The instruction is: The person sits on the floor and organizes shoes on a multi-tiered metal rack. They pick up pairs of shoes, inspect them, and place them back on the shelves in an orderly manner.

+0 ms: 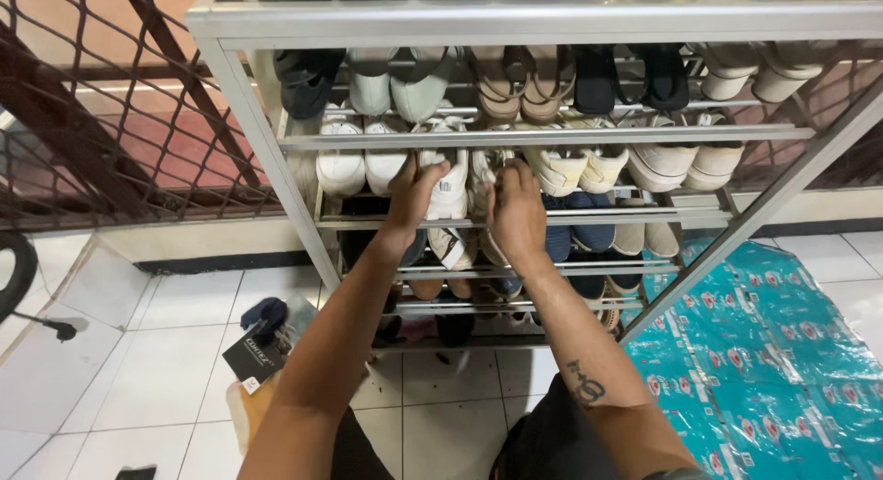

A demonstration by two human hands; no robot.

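Note:
A metal shoe rack (pixel 276 158) with several shelves stands before me, filled with pairs of shoes and sandals. Both my arms reach to its second shelf. My left hand (pixel 416 193) grips a white sneaker (pixel 451 197) from its left side. My right hand (pixel 517 209) holds the matching white sneaker (pixel 481 172) beside it. The two shoes sit side by side on the shelf rail, toes toward me. Another white pair (pixel 361 167) rests to the left, and cream sneakers (pixel 579 170) lie to the right.
Dark blue shoes (pixel 581 230) fill the shelf below. A dark box (pixel 252 356) and a dark cloth (pixel 265 314) lie on the white tiled floor at left. A teal patterned sheet (pixel 773 351) covers the floor at right. A brown lattice grille (pixel 110 121) stands behind at left.

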